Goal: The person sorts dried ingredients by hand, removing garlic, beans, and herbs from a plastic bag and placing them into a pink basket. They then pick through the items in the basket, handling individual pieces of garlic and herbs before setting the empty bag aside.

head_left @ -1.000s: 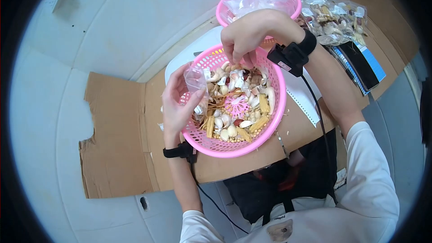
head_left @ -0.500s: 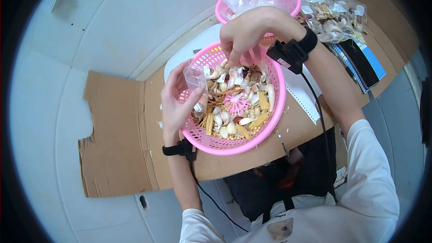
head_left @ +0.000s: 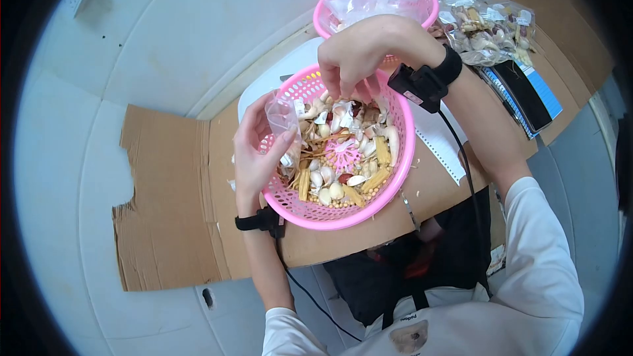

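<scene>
My left hand point(head_left: 254, 151) is closed on a small clear plastic bag point(head_left: 283, 118) at the left rim of a pink perforated basket point(head_left: 310, 222). Some pale contents show low in the bag. Over the basket's far side hangs my right hand point(head_left: 353, 69), fingers pointing down and apart, with nothing visible between them. Just below the fingertips lies a whitish garlic-like piece point(head_left: 341, 116). Around it in the basket are pale cloves point(head_left: 326, 175), yellow ribbed sticks point(head_left: 376, 179), thin brown strands point(head_left: 330, 142), red pieces and small beige beans.
Behind stands a second pink basket point(head_left: 432, 10) with clear plastic bags point(head_left: 376, 0). Filled bags point(head_left: 488, 29) are piled at the back right, near a dark phone-like object point(head_left: 524, 95) on blue notebooks point(head_left: 546, 95). Cardboard point(head_left: 171, 191) covers the table. Cables run from both wrist straps.
My right hand has loosened from a pinch, its fingers now farther apart. A whitish piece under it shows more fully. My left hand keeps the bag in nearly the same place.
</scene>
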### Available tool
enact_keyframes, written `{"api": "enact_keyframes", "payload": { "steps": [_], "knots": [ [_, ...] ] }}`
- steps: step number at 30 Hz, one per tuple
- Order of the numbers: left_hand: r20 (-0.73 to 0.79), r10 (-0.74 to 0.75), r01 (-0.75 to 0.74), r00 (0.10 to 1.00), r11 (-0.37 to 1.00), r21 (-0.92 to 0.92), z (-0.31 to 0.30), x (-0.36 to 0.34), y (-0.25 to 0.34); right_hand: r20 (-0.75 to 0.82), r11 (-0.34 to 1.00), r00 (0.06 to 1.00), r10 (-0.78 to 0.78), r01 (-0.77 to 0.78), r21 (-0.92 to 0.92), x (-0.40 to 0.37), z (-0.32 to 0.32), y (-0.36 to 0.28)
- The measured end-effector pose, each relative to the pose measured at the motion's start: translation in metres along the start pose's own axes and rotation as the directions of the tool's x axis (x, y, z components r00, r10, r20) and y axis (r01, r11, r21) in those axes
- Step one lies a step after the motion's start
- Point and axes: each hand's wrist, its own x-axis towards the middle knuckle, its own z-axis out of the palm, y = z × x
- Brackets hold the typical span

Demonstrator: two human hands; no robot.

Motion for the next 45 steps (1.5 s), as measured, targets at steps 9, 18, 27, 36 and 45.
{"api": "enact_keyframes", "payload": {
  "steps": [9, 18, 27, 36, 45],
  "knots": [
    [0.01, -0.008, 0.008, 1.0, 1.0, -0.022, -0.001, 0.0, -0.001, 0.112, 0.98, 0.982, 0.154, -0.137, -0.147, -0.004, 0.005, -0.017],
    [0.002, 0.002, -0.002, 1.0, 1.0, -0.023, 0.001, -0.002, 0.0, 0.095, 0.986, 0.985, 0.144, -0.134, -0.099, 0.005, 0.007, -0.006],
    [0.016, -0.008, 0.009, 1.0, 1.0, -0.013, 0.0, -0.001, -0.001, 0.035, 0.994, 0.998, 0.054, -0.051, -0.092, -0.005, 0.0, -0.018],
    [0.018, -0.017, 0.017, 1.0, 0.999, -0.032, -0.001, 0.001, -0.001, 0.108, 0.97, 0.982, -0.155, 0.172, -0.173, -0.035, 0.017, -0.062],
    [0.002, 0.005, -0.005, 1.0, 0.998, -0.055, 0.0, 0.001, 0.001, 0.151, 0.903, 0.94, -0.307, 0.338, -0.265, -0.033, 0.09, -0.061]
  ]
}}
